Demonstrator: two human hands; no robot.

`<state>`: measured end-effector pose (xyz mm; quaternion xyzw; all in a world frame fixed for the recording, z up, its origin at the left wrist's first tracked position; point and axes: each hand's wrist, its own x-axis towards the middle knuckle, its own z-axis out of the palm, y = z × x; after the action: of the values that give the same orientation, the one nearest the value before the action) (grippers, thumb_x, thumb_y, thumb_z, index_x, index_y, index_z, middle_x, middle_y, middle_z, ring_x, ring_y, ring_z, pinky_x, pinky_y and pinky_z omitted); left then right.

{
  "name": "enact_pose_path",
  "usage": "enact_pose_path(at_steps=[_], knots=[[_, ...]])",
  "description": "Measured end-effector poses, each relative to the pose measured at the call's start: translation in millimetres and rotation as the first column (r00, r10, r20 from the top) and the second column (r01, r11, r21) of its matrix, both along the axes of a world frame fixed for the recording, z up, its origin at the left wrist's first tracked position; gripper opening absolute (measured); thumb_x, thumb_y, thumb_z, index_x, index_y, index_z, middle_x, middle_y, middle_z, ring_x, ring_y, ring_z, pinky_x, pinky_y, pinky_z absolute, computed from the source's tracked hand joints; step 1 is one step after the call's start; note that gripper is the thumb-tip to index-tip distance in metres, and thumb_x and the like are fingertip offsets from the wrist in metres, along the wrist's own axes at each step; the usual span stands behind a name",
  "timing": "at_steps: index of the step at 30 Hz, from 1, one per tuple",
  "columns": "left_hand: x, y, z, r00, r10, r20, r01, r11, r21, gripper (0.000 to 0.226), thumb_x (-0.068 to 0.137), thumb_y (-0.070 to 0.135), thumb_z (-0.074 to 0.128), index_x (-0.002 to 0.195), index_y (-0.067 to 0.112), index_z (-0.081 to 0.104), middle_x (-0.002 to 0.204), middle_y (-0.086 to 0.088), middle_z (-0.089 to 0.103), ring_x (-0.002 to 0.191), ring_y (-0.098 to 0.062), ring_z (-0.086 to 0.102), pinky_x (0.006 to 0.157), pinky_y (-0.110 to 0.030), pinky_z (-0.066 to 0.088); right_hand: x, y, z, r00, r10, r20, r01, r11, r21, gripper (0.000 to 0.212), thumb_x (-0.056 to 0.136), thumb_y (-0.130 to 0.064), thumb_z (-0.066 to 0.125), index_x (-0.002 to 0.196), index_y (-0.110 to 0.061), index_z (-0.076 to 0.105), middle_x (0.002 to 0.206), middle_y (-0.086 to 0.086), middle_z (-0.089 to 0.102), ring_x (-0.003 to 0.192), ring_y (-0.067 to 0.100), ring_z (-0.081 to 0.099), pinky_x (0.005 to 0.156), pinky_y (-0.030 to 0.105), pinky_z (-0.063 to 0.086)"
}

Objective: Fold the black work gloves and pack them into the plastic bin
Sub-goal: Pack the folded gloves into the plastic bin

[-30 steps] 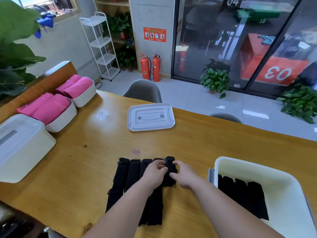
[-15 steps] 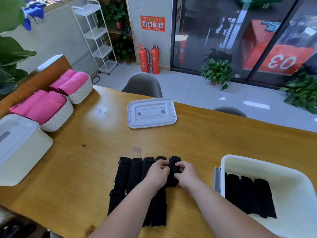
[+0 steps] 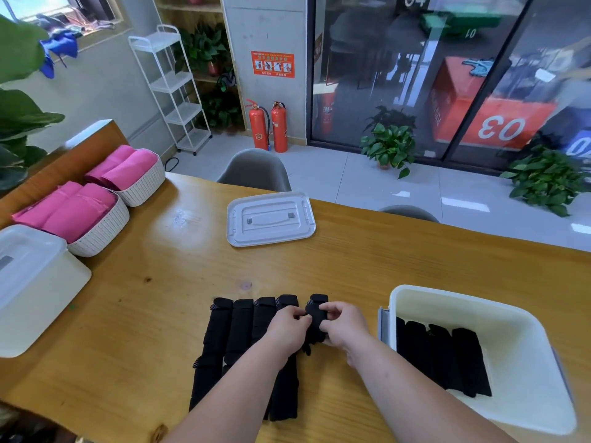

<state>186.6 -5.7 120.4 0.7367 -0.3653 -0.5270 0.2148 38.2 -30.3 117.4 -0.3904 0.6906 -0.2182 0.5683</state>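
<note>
Several black work gloves (image 3: 224, 340) lie side by side on the wooden table in front of me. The rightmost black glove (image 3: 316, 310) is pulled a little away from the row. My left hand (image 3: 287, 330) pinches its left side and my right hand (image 3: 343, 326) grips its right side, fingers curled over it. To the right stands the open white plastic bin (image 3: 518, 334), with several folded black gloves (image 3: 441, 356) lined up along its left half.
The bin's white lid (image 3: 270, 219) lies flat further back on the table. Two woven baskets of pink cloth (image 3: 96, 206) and a closed white box (image 3: 32, 282) stand at the left. Grey chairs (image 3: 256, 171) are behind the far table edge.
Both hands have closed round the rightmost glove and shifted it slightly right, opening a gap from the row. The camera view has tilted a little.
</note>
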Motion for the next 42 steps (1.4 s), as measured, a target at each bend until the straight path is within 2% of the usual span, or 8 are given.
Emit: enact_pose_path(at_steps=[3,7,13,18,22,30,35,42], knots=[[-2.4,2.0,6.0,0.992,0.088,-0.088,-0.089,0.996,-0.009,0.038,0.102,0.032,0.067,0.138,0.019,0.066,0.104,-0.003,0.075,0.096,-0.022,0.076,0.087,-0.047,0.066,-0.1,2.1,14.2,0.999,0.027,0.036,-0.025,0.999,-0.033,0.041,0.086,0.003,0.07,0.11,-0.031,0.074,0.109,0.003,0.069,0.096,0.023,0.072,0.075,0.042,0.068],[-1.0,3.3,28.1,0.956,0.2,-0.215,-0.219,0.973,-0.07,0.031,0.098,0.02,0.075,0.129,0.021,0.07,0.112,-0.006,0.077,0.094,-0.022,0.08,0.087,-0.05,0.066,-2.0,5.6,43.2,0.994,0.096,0.054,-0.087,0.986,-0.143,0.045,0.085,-0.004,0.069,0.111,-0.04,0.071,0.112,-0.001,0.068,0.094,0.022,0.074,0.081,0.044,0.066],[-16.9,7.1,74.5,0.874,0.164,-0.457,-0.272,0.945,-0.182,0.032,0.1,0.012,0.074,0.129,0.022,0.066,0.109,-0.007,0.081,0.095,-0.03,0.08,0.096,-0.051,0.062,-30.2,13.4,86.4,0.995,0.1,-0.005,-0.096,0.939,-0.33,0.046,0.094,-0.024,0.07,0.126,-0.056,0.061,0.133,-0.013,0.053,0.111,0.01,0.06,0.07,0.026,0.05],[-51.7,7.2,98.1,0.843,0.074,-0.532,-0.233,0.943,-0.239,0.037,0.099,0.012,0.076,0.133,0.022,0.065,0.114,-0.01,0.08,0.101,-0.033,0.079,0.101,-0.054,0.059,-72.0,20.5,110.8,0.966,0.03,0.257,0.063,0.936,-0.347,0.043,0.098,-0.025,0.073,0.122,-0.06,0.065,0.136,-0.009,0.061,0.114,0.014,0.069,0.093,0.043,0.062],[-87.8,8.1,109.1,0.855,-0.012,-0.519,-0.166,0.941,-0.295,0.038,0.097,0.014,0.079,0.132,0.022,0.066,0.114,-0.007,0.08,0.102,-0.032,0.079,0.099,-0.056,0.06,-111.4,29.0,121.7,0.927,0.01,0.375,0.141,0.916,-0.375,0.043,0.1,-0.011,0.072,0.127,-0.044,0.07,0.129,0.0,0.07,0.104,0.018,0.077,0.085,0.036,0.065],[-149.3,10.3,108.4,0.873,-0.151,-0.464,-0.009,0.946,-0.325,0.032,0.1,0.026,0.076,0.13,0.024,0.065,0.113,-0.006,0.079,0.101,-0.026,0.079,0.097,-0.05,0.062,-181.6,45.0,126.6,0.931,-0.012,0.366,0.157,0.915,-0.371,0.042,0.093,-0.006,0.081,0.126,-0.031,0.075,0.131,0.0,0.072,0.105,0.023,0.078,0.094,0.044,0.063],[-160.9,7.4,95.3,0.899,-0.096,-0.428,-0.032,0.958,-0.284,0.026,0.099,0.026,0.074,0.125,0.024,0.068,0.112,-0.009,0.077,0.096,-0.022,0.08,0.094,-0.046,0.064,-224.6,52.4,119.7,0.926,0.004,0.378,0.118,0.947,-0.3,0.048,0.085,-0.008,0.089,0.127,-0.024,0.075,0.129,0.003,0.073,0.108,0.028,0.077,0.097,0.046,0.062],[-154.6,4.7,78.2,0.96,-0.05,-0.276,-0.041,0.948,-0.314,0.025,0.098,0.035,0.073,0.122,0.032,0.068,0.101,-0.003,0.079,0.086,-0.017,0.077,0.087,-0.041,0.065,-255.9,53.7,83.6,0.974,0.048,0.223,0.001,0.977,-0.211,0.058,0.073,-0.018,0.099,0.124,-0.031,0.076,0.127,0.003,0.073,0.104,0.023,0.078,0.089,0.039,0.064]])
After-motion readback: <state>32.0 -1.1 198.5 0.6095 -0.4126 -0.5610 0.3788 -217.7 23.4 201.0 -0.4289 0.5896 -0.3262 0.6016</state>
